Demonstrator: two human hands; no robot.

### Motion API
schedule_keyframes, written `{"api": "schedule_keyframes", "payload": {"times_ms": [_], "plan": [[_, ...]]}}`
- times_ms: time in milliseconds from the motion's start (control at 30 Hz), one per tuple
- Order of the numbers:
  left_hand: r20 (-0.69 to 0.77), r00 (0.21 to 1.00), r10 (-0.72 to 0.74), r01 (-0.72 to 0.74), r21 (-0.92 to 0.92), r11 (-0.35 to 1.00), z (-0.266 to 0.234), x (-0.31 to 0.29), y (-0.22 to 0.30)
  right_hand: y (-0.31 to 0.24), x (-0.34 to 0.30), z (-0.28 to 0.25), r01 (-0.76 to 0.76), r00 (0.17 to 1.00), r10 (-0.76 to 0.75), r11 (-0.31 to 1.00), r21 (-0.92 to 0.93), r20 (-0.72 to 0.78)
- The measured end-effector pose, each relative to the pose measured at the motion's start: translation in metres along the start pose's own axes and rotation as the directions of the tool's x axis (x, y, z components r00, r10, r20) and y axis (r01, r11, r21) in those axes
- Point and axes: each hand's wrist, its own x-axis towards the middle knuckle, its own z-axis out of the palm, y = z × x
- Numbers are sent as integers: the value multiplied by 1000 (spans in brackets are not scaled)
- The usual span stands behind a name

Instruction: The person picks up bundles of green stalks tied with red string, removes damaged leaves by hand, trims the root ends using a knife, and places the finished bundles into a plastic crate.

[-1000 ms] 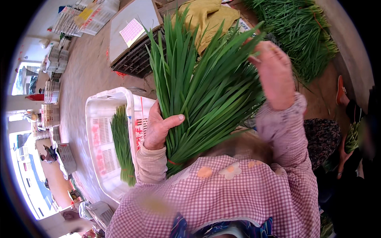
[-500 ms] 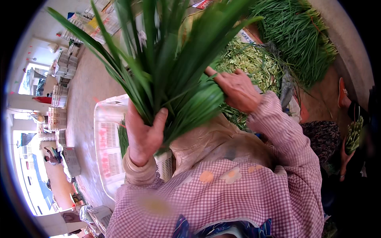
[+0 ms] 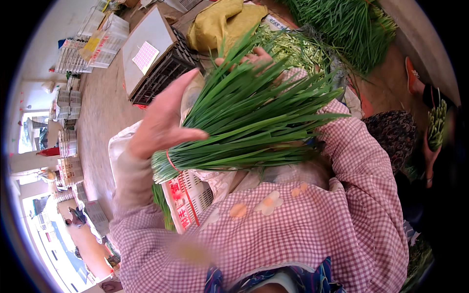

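Observation:
A thick bunch of green chives (image 3: pixel 244 115) lies across in front of my body, its pale cut stem end to the left and leaf tips to the right. A red band (image 3: pixel 172 160) circles the stems. My left hand (image 3: pixel 163 119) is at the stem end, slightly blurred, fingers stretched out and thumb apart, gripping nothing. On the bunch's far side, my right hand (image 3: pixel 254 57) has its bent fingers against the leaves; the leaves partly cover this hand and wrist.
A white plastic crate (image 3: pixel 183 202) with more chives stands at my lower left. Ahead are a board-topped dark crate (image 3: pixel 156 58), a yellow sack (image 3: pixel 215 24), a pile of cut stems (image 3: pixel 288 46) and a large chive heap (image 3: pixel 337 29). Another person's foot (image 3: pixel 414 75) is at right.
The bunch has swung from leaves pointing away to lying crosswise, stems left. My left hand has come off the stems and opened. The right hand has moved farther away and left. The view has shifted.

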Motion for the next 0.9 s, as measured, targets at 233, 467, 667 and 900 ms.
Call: {"api": "schedule_keyframes", "payload": {"times_ms": [233, 467, 667, 900], "plan": [[104, 959, -264, 276, -554, 785, 73, 37, -57, 82, -57, -28, -418, 882, 399, 908, -28, -251], [138, 906, -399, 372, -710, 598, 75, 37, -57, 62, -134, -116, -243, 369, 880, 403, 883, -300], [60, 806, -589, 365, -833, 415, 71, 23, -42, -57, -82, -122, -179, 696, 480, 836, 519, -534], [84, 691, -718, 203, -976, 81, 77, 9, -26, -99, -44, -26, -291, 956, 289, 954, 68, 42]]}}
